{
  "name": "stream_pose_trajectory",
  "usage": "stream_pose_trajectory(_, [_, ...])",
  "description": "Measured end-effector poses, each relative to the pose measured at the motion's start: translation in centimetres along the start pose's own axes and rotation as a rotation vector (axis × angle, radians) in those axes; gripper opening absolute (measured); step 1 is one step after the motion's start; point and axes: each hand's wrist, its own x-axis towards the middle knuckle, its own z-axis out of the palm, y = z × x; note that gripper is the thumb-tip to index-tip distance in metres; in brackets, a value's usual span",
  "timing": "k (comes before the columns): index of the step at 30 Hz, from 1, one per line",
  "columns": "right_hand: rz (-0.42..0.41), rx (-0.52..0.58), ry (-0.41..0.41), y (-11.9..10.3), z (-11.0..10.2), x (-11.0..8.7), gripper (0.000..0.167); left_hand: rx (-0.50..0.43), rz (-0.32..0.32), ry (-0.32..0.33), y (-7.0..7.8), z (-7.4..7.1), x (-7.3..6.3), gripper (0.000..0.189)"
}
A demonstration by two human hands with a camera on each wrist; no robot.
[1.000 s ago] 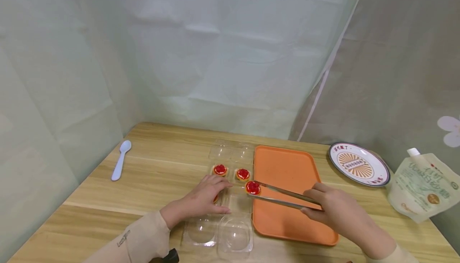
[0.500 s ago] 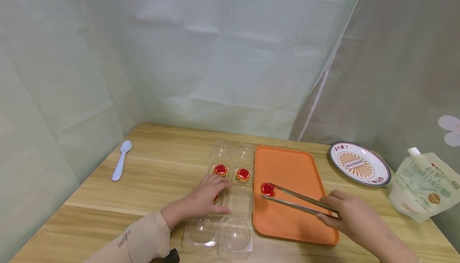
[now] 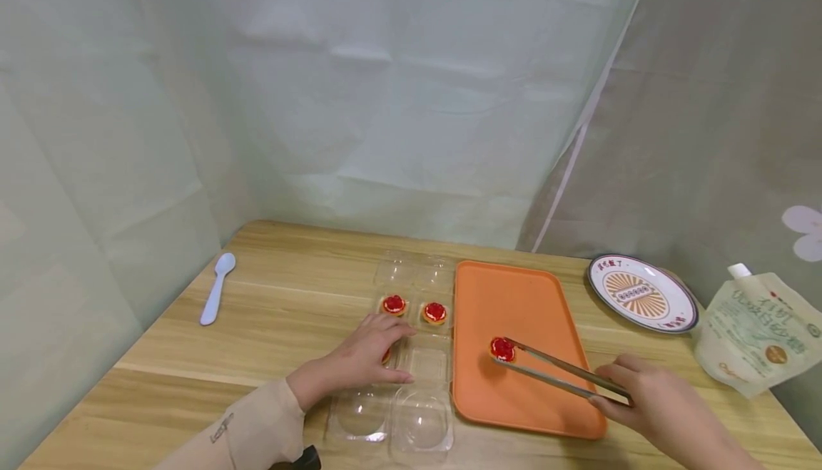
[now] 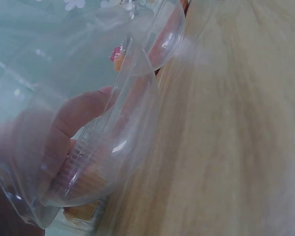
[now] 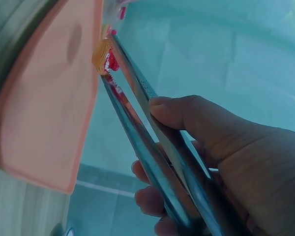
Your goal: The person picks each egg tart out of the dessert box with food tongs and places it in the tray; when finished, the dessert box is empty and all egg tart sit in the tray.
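In the head view my right hand (image 3: pixel 668 406) grips metal tongs (image 3: pixel 568 377) by their rear part. Their tips pinch a small tart (image 3: pixel 503 349) with a red topping, over the orange tray (image 3: pixel 514 292). The right wrist view shows the tart (image 5: pixel 102 56) tilted on its side between the tips. My left hand (image 3: pixel 359 352) rests on a clear plastic container (image 3: pixel 420 423), fingers and thumb spread. Two tarts, one at the left (image 3: pixel 394 304) and one at the right (image 3: pixel 434 312), sit in its compartments. Another tart (image 3: pixel 386 356) is mostly hidden beneath the left hand.
A pale blue spoon (image 3: pixel 217 290) lies on the wooden table (image 3: pixel 282 277) at the left. Right of the tray are a patterned plate (image 3: pixel 642 295) and an upright spouted pouch (image 3: pixel 754 334). Cloth curtains (image 3: pixel 411 99) stand behind the table.
The right hand has carried the tart in the tongs rightward, from the container's edge to over the middle of the tray. The left hand has stayed in place.
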Motion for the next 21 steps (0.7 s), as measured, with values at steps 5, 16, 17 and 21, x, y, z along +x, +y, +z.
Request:
stream_pose_trajectory(5, [0.036,-0.005,-0.013,0.3,0.1,-0.8,0.031,-0.005,0.003,-0.002,0.0,0.0,-0.1,0.069])
stream_pose_trajectory(16, [0.114,-0.058,-0.065,0.9,0.7,-2.6,0.032,-0.009,0.003,0.001,0.0,-0.1,-0.1,0.070])
stream_pose_trajectory(17, [0.117,-0.064,-0.069,0.9,0.7,-2.7,0.032,-0.009,0.004,0.002,0.0,-0.1,-0.1,0.070])
stream_pose_trajectory(21, [0.158,-0.086,-0.131,1.1,0.8,-2.9,0.030,-0.003,0.006,0.005,0.0,0.0,-0.1,0.070])
